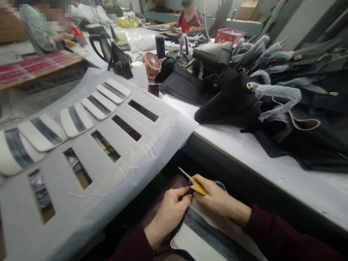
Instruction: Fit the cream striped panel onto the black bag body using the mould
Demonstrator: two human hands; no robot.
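Note:
Over my lap, my right hand is closed round a yellow tool with a thin pointed end that sticks out to the upper left. Whether it is a blade or a scraper I cannot tell. Close beside it, my left hand pinches the dark edge of a bag piece between thumb and fingers. That bag piece, cream with a wide dark stripe, lies across my lap below both hands. The hands hide the spot where the tool meets the edge.
To the left, a cardboard sheet with slots carries several cream striped panels. Black bags with wrapped handles crowd the table on the right. Behind stand a white cup, a pink fan and a kettle. Other people work further back.

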